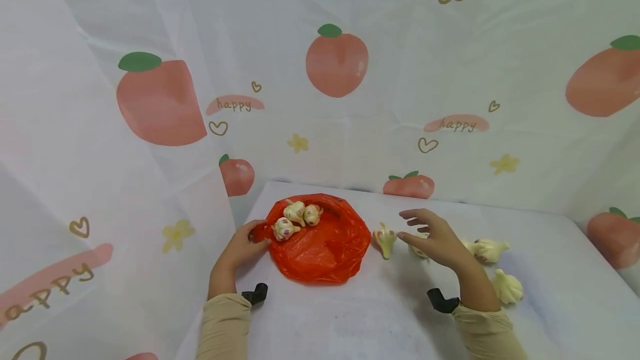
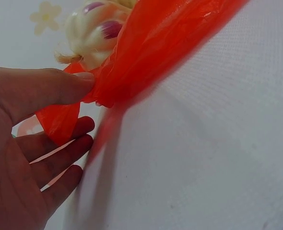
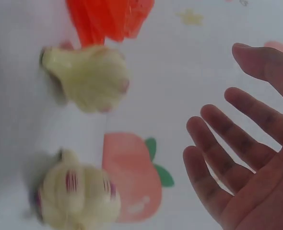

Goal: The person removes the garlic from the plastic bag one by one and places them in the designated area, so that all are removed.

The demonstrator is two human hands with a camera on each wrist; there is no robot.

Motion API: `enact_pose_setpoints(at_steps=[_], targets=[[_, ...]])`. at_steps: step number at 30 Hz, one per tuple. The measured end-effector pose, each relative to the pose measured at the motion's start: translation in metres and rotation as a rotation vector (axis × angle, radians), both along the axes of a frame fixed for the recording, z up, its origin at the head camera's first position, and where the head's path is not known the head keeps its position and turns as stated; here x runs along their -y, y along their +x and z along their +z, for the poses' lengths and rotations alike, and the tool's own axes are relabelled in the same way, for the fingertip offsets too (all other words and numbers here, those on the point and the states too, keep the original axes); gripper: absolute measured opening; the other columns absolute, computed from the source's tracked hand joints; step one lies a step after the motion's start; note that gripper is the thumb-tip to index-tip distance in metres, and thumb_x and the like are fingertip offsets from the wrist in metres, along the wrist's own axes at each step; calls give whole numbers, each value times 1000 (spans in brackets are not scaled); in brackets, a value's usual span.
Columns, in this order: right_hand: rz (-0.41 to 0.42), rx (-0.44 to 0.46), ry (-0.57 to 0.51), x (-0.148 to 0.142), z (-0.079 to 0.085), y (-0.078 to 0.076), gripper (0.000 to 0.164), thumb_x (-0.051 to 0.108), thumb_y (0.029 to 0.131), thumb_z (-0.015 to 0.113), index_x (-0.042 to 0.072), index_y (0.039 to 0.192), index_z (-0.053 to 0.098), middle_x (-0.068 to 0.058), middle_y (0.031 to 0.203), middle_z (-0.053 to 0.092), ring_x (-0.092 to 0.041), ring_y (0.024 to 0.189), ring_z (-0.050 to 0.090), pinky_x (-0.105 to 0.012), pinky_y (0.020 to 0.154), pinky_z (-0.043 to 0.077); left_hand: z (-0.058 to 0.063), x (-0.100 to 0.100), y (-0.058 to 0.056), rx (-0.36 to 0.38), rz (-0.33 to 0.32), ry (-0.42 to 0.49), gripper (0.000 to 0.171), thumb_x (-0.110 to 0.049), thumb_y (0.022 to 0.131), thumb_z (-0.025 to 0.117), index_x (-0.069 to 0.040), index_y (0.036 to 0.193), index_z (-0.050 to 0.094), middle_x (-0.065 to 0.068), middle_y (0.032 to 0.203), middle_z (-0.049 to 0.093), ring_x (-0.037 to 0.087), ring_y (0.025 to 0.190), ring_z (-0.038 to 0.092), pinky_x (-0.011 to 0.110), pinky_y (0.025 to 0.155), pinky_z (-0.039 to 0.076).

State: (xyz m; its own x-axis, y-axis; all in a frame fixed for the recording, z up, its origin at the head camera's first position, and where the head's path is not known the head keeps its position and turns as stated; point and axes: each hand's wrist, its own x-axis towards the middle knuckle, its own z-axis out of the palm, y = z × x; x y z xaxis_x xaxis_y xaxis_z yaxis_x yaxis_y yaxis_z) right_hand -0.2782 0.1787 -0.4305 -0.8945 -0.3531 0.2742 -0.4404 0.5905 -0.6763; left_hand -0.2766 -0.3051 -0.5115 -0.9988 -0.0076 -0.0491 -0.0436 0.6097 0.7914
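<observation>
A red plastic bag [image 1: 320, 257] lies spread on the white table with three garlic bulbs [image 1: 285, 229] on its left part. My left hand [image 1: 245, 246] pinches the bag's left edge; in the left wrist view the thumb presses on the red plastic [image 2: 146, 52], close below a garlic bulb [image 2: 96, 33]. Right of the bag stands my right hand [image 1: 435, 240], raised with fingers spread and nothing in them. Below it in the right wrist view, one bulb [image 3: 91, 79] lies near the bag and another bulb [image 3: 76, 196] lies farther off. The hand partly hides one bulb [image 1: 419, 249] in the head view.
More garlic bulbs [image 1: 490, 250] lie behind my right wrist, and one bulb [image 1: 507, 288] lies beside the right forearm. A white curtain [image 1: 370, 143] printed with peaches closes off the back and left side of the table [image 1: 340, 321].
</observation>
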Motion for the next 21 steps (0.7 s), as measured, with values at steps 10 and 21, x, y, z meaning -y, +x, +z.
enact_pose_setpoints(at_steps=[10, 21], targets=[[66, 57, -104, 52, -8, -19, 49, 21, 95, 81, 6, 139, 64, -13, 136, 69, -40, 123, 66, -60, 103, 57, -1, 0, -1, -2, -4, 9, 58, -19, 96, 71, -10, 151, 55, 23, 155, 53, 44, 141, 51, 61, 116, 48], [126, 140, -169, 114, -19, -36, 53, 21, 96, 80, 2, 141, 61, -20, 140, 64, -42, 127, 63, -60, 107, 55, 2, -1, 1, 26, 13, 21, 58, -20, 97, 72, -12, 152, 55, 22, 157, 52, 44, 142, 50, 62, 116, 48]])
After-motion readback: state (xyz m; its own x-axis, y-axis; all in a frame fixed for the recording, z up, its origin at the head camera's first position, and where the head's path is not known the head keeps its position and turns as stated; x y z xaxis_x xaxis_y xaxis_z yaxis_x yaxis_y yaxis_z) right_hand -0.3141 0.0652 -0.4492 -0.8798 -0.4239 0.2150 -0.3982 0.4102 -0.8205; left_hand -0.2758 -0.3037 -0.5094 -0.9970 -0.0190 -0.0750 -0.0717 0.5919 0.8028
